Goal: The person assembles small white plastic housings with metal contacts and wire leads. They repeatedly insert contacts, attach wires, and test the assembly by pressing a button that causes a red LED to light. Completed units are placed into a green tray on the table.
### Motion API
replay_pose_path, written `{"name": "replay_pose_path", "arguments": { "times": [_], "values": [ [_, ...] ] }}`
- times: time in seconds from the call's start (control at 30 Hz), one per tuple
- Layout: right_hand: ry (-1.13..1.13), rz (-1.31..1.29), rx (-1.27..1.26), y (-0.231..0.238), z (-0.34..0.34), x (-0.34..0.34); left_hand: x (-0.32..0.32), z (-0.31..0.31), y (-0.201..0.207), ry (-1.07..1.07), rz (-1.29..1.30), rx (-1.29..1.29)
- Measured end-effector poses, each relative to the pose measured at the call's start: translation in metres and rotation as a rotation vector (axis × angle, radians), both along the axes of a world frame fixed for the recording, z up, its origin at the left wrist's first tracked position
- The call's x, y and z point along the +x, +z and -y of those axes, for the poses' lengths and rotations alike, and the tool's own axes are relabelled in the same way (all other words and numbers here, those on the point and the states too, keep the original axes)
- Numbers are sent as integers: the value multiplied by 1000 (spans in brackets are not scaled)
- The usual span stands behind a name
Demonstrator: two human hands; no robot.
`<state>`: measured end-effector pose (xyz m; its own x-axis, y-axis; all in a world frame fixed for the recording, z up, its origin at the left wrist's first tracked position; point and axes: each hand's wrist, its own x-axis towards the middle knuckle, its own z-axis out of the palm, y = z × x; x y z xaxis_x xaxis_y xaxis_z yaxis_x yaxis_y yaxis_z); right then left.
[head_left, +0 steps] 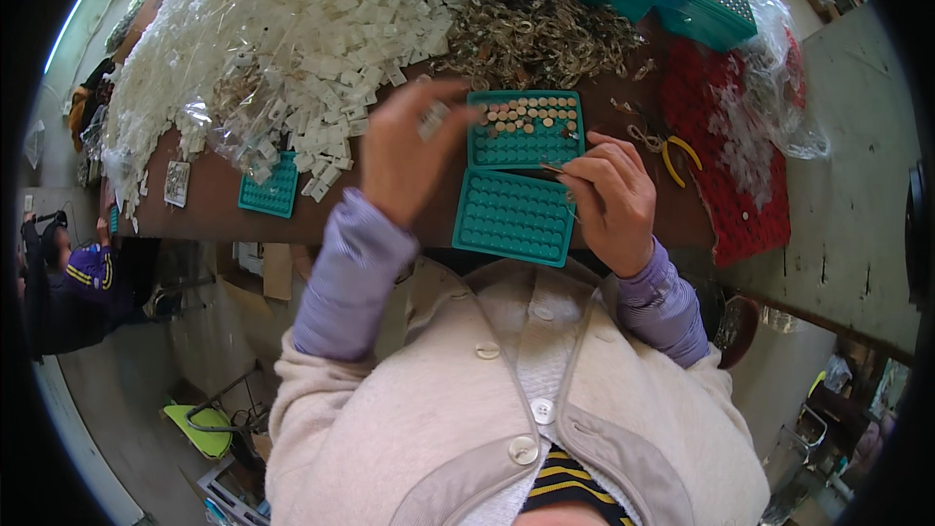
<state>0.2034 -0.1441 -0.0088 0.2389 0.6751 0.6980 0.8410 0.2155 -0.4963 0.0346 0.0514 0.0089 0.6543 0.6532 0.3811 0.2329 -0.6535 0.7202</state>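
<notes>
Left hand (pixel 407 151), raised over the table (pixel 205 209), pinches a small pale part (pixel 434 120), probably light and rigid, best held by its edges. Right hand (pixel 609 197) pinches a thin tool (pixel 553 169) beside two teal trays (pixel 514 217), the farther holding round brass pieces (pixel 526 115).

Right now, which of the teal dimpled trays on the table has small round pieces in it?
The far one of the two trays between the hands, set against the near tray. Its top rows hold brownish round pieces; the near tray and the small tray to the left show empty dimples.
</notes>
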Motion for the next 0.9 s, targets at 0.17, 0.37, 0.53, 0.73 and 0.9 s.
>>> {"name": "replay_pose_path", "arguments": {
  "times": [0.17,0.37,0.53,0.73,0.9],
  "values": [
    [21,-60,-36,-9,14,3,24,-78,-16,298,-371,322],
    [73,-105,-63,-8,17,-3,56,-103,-25,322,-639,342],
    [153,-240,-7,11,4,-6,5,-76,-2,61,-210,-396],
    [213,-117,64,33,-29,-40,-14,27,11,-96,287,-560],
    [155,-96,66,33,-28,-42,-36,51,17,-158,220,-968]
  ]
}}
